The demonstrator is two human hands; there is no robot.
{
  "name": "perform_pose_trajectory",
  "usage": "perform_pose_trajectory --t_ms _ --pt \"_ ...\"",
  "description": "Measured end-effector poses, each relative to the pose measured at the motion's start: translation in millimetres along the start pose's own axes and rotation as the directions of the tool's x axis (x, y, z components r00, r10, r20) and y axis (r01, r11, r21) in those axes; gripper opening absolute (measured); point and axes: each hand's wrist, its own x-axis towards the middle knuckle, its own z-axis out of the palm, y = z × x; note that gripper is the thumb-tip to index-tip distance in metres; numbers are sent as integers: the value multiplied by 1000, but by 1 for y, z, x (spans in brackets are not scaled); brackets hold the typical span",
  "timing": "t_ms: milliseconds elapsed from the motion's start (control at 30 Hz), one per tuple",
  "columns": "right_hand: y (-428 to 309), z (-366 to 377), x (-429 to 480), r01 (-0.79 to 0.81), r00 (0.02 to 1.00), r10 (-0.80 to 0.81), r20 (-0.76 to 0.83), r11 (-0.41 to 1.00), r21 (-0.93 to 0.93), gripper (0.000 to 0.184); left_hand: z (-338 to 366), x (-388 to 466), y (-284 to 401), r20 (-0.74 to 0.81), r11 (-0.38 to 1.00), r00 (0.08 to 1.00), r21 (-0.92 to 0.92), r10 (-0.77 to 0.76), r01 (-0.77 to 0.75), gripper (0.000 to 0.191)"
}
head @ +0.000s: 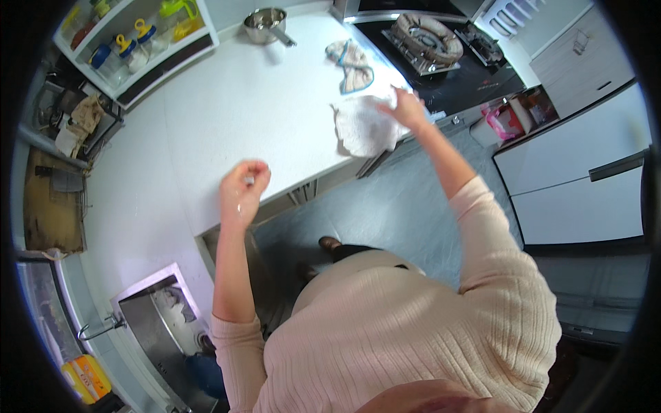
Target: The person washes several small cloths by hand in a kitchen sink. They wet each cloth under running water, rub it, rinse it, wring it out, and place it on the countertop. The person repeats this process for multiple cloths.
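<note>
My left hand (241,193) hovers over the front part of the white countertop (206,113), its fingers curled in towards the thumb. A small pale patch shows between thumb and fingers; I cannot tell whether it is an object or the counter behind. Wet drops glisten near the left wrist. Over at the right, my right hand (409,108) has its thumb and fingers spread at the right edge of a crumpled white cloth (361,126). The cloth lies at the counter's front edge. Just beyond it is a beige cloth with blue trim (356,67).
A steel saucepan (266,26) stands at the back. To the right is a gas stove (426,44). A shelf with baby bottles (139,46) occupies the far left corner. The steel sink (155,330) lies at lower left, near a wooden cutting board (51,206).
</note>
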Motion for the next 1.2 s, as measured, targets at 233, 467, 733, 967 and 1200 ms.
perform_pose_trajectory --t_ms 233,467,733,967,1200 --pt "-108 111 -51 309 946 -303 115 950 -35 82 25 -8 -37 130 965 964 -93 -234 247 11" --pt "-199 130 -71 723 651 -746 144 666 184 58 12 -25 -50 -20 920 942 -221 -335 323 13" --pt "-220 133 -55 818 519 -850 91 525 234 53 1 -73 -67 -190 884 892 -323 -410 338 13" --pt "-221 173 -28 882 465 -886 -5 462 87 54 -15 -115 -68 -332 910 886 -366 -324 195 12" --pt "-224 202 -30 898 429 -903 -8 426 110 49 -30 -256 -83 -576 858 668 -474 -472 197 11"
